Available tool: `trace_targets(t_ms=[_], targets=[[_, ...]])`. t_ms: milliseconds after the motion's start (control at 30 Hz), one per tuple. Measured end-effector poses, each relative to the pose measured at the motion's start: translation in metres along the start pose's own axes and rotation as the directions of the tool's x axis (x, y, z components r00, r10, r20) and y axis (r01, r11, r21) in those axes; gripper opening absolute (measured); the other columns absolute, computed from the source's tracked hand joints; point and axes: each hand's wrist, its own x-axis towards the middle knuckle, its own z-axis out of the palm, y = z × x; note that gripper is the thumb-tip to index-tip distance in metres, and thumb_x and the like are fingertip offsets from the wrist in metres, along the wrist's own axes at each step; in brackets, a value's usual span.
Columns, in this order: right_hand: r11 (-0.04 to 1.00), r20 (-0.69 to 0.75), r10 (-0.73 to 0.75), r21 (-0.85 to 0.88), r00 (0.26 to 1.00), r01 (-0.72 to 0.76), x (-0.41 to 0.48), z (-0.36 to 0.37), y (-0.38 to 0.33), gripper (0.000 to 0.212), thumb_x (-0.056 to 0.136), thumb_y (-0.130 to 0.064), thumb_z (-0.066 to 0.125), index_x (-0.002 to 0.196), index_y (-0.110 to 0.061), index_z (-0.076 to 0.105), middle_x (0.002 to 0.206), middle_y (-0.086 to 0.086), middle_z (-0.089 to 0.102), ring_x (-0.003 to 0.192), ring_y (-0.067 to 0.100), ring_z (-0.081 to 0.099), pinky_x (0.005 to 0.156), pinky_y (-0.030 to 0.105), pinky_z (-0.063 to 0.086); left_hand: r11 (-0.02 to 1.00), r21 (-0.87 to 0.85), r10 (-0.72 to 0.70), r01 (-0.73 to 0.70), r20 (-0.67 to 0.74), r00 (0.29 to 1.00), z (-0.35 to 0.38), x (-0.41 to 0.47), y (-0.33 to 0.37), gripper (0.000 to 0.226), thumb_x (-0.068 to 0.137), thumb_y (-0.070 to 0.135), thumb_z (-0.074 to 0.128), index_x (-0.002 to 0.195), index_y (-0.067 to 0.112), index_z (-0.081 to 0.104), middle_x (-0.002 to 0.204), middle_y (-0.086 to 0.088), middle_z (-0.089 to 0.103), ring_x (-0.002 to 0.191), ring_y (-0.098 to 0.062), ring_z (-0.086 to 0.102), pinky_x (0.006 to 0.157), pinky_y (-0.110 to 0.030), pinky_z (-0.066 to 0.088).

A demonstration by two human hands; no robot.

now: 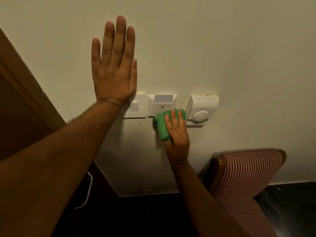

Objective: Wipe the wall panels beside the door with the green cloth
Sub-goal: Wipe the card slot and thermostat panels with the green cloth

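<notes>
Your green cloth (pixel 161 124) is bunched under your right hand (pixel 177 139), pressed to the wall over the lower right corner of the card-slot panel (pixel 158 106), just left of the thermostat (pixel 202 107). Your right fingers (pixel 173 117) lie flat across the cloth, pinning it rather than clenching it. A white card (pixel 163 98) stands in the slot above. Left of that panel sits the switch panel (pixel 136 106), its left part hidden by your left wrist. Your left hand (pixel 113 65) is released, fingers straight and palm flat on the bare wall (pixel 222 48). The brown door (pixel 18 106) is at far left; a striped chair (pixel 242 175) stands at lower right.
</notes>
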Motion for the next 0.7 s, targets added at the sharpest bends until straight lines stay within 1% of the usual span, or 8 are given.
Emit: trace_targets(t_ms=[100,200,267,333,400,467,567,700], targets=[[1.0,0.065,0.014,0.023,0.998,-0.015,0.002,-0.008,-0.008,0.064,0.097,0.007,0.052,0.158,-0.013,0.043,0.17,0.003,0.033,0.165,0.029,0.021,0.133,0.053,0.027,1.0,-0.002,0.006,-0.006,0.001,1.0,-0.002,0.0,-0.002,0.072,0.116,0.037,0.029,0.171,0.024,-0.016,0.178,-0.01,0.005,0.161,-0.011,-0.032,0.133,-0.037,-0.02],[0.999,0.117,0.022,0.034,0.993,-0.026,0.005,-0.024,-0.015,0.073,0.094,0.012,0.062,0.159,-0.016,0.045,0.172,0.0,0.031,0.165,0.028,0.021,0.131,0.054,0.031,0.999,-0.042,0.028,-0.027,0.024,0.999,-0.007,0.001,-0.001,0.071,0.117,0.035,0.028,0.173,0.023,-0.014,0.183,-0.009,0.001,0.164,-0.013,-0.029,0.134,-0.039,-0.018],[0.999,0.113,-0.019,0.043,0.993,0.014,0.012,-0.036,-0.027,0.079,0.09,0.016,0.069,0.158,-0.016,0.046,0.171,0.002,0.033,0.165,0.029,0.022,0.129,0.055,0.034,0.998,-0.061,0.033,-0.03,0.047,0.998,-0.014,0.002,0.0,0.07,0.118,0.034,0.027,0.174,0.022,-0.013,0.184,-0.003,-0.013,0.165,-0.015,-0.026,0.134,-0.04,-0.017],[0.994,0.074,-0.095,0.053,0.993,0.091,0.031,-0.05,-0.04,0.073,0.093,0.012,0.069,0.158,-0.014,0.048,0.172,0.003,0.033,0.164,0.03,0.024,0.13,0.054,0.035,0.997,-0.073,0.037,-0.03,0.093,0.995,-0.023,0.002,0.001,0.071,0.118,0.033,0.03,0.175,0.021,-0.012,0.18,0.002,-0.025,0.166,-0.016,-0.024,0.135,-0.042,-0.015],[0.985,0.021,-0.16,0.066,0.987,0.159,0.06,-0.065,-0.053,0.072,0.091,0.017,0.067,0.156,-0.009,0.051,0.172,0.006,0.032,0.164,0.033,0.024,0.133,0.051,0.027,0.996,-0.079,0.04,-0.029,0.145,0.989,-0.037,0.002,0.003,0.072,0.117,0.033,0.032,0.177,0.018,-0.007,0.182,0.0,-0.019,0.169,-0.018,-0.017,0.136,-0.044,-0.011],[0.98,-0.034,-0.185,0.067,0.982,0.187,0.093,-0.081,-0.065,0.072,0.088,0.021,0.067,0.154,-0.005,0.053,0.171,0.011,0.033,0.164,0.034,0.023,0.134,0.05,0.022,0.997,-0.077,0.022,-0.009,0.175,0.984,-0.055,0.003,0.006,0.07,0.116,0.035,0.031,0.178,0.014,0.005,0.185,-0.005,-0.003,0.171,-0.021,-0.004,0.137,-0.046,-0.004],[0.972,-0.099,-0.221,0.064,0.97,0.228,0.13,-0.112,-0.074,0.053,0.1,0.008,0.059,0.153,-0.002,0.053,0.168,0.018,0.038,0.163,0.034,0.024,0.135,0.047,0.022,0.993,-0.077,-0.075,0.091,0.196,0.978,-0.087,-0.001,0.025,0.07,0.116,0.038,0.029,0.178,0.012,0.011,0.185,-0.009,0.002,0.171,-0.026,0.005,0.137,-0.046,-0.001],[0.981,-0.115,-0.173,0.064,0.978,0.181,0.13,-0.15,-0.054,0.08,0.08,0.027,0.062,0.153,-0.004,0.053,0.166,0.017,0.042,0.162,0.036,0.029,0.133,0.05,0.026,0.974,-0.087,-0.181,0.207,0.238,0.954,-0.11,-0.035,0.07,0.07,0.116,0.038,0.027,0.178,0.014,0.004,0.185,-0.008,-0.003,0.172,-0.026,0.0,0.137,-0.042,-0.007]])
